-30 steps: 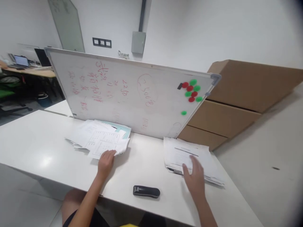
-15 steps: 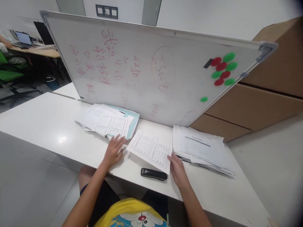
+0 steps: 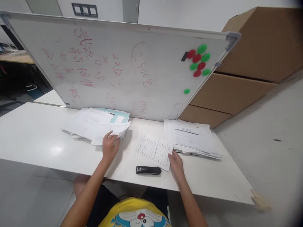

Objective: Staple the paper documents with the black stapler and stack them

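Observation:
My left hand [image 3: 110, 145] pinches the near edge of a printed sheet [image 3: 100, 134], lifted and curling at its right end over the left paper pile [image 3: 82, 121]. In my right hand [image 3: 175, 161] is the right edge of another printed sheet [image 3: 154, 149], marked with boxes and small print, held between thumb and fingers. That sheet lies low over the table, slightly tilted. Just below it a black stapler [image 3: 148, 170] rests on the tabletop. Right of the sheet, close to my right hand, sits a second stack of papers [image 3: 193, 137].
A whiteboard [image 3: 106, 94] with red writing and several round magnets [image 3: 197, 58] leans at the back of the white table [image 3: 47, 138]. Cardboard boxes [image 3: 248, 47] are stacked behind it on the right. A light-blue folder [image 3: 124, 116] shows under the left papers.
My left hand has moved left onto the pile and lifted a sheet's edge there. My right hand still holds its sheet, now lower. The view has turned to the right.

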Motion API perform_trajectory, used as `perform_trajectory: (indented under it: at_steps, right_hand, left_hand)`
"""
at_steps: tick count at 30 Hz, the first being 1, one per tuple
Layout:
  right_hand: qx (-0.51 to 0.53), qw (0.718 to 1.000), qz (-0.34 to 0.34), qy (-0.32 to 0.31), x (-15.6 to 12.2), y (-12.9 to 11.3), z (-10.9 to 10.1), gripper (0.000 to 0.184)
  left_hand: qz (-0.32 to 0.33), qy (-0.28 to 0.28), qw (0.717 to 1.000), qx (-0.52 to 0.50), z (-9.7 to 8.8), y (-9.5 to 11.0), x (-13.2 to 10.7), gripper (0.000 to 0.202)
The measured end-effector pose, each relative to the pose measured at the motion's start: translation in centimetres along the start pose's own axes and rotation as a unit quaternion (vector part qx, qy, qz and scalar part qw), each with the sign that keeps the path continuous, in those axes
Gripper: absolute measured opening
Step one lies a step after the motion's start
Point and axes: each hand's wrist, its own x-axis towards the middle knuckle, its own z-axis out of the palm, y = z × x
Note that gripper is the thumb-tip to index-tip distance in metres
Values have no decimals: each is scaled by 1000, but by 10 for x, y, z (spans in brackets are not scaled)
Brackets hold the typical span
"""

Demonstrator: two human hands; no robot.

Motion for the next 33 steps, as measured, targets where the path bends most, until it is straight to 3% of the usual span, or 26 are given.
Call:
perform_trajectory:
  at_steps: [2,5,7,11,14,16,18,19,21,22,24,26,30,33]
  right_hand:
    - [11,1000,2,-18,1,-6,7,49]
    - [30,998,-15,-53,3,-18,20,46]
    - [52,996,-24,-70,5,-26,27,45]
    - [68,990,-24,-120,12,-37,32,44]
    - [21,989,-63,-130,18,-43,28,36]
    - [10,989,-83,-119,20,-48,23,31]
    - [20,989,-104,-103,19,-52,18,28]
    - [34,988,-115,-95,17,-53,16,28]
    - [74,985,-131,-81,13,-53,13,30]
    - [93,984,-135,-76,11,-52,12,31]
    - [117,981,-137,-67,5,-48,11,34]
    - [124,981,-138,-53,-2,-42,9,35]
    - [110,980,-163,-7,-14,-37,3,23]
    - [53,985,-165,-19,-24,-37,-4,19]
  left_hand:
    - [76,-31,996,-38,13,27,-1,14]
    - [205,-141,967,-62,37,67,-10,17]
    - [242,-188,950,-55,52,86,-16,19]
    - [273,-255,926,-57,67,100,-15,23]
    - [303,-311,888,-153,68,97,-9,22]
    - [238,-276,906,-215,68,92,-7,29]
    - [65,-168,953,-246,68,84,-6,43]
    - [-35,-107,960,-255,68,81,-6,54]
    - [-178,-40,937,-296,67,74,-6,76]
    - [-212,-46,918,-332,65,72,-6,82]
    - [-238,-99,878,-403,60,70,-7,75]
    - [-241,-157,850,-442,51,70,-9,54]
    - [-167,-193,865,-432,32,71,-11,31]
    - [-118,-243,869,-415,21,73,-11,24]
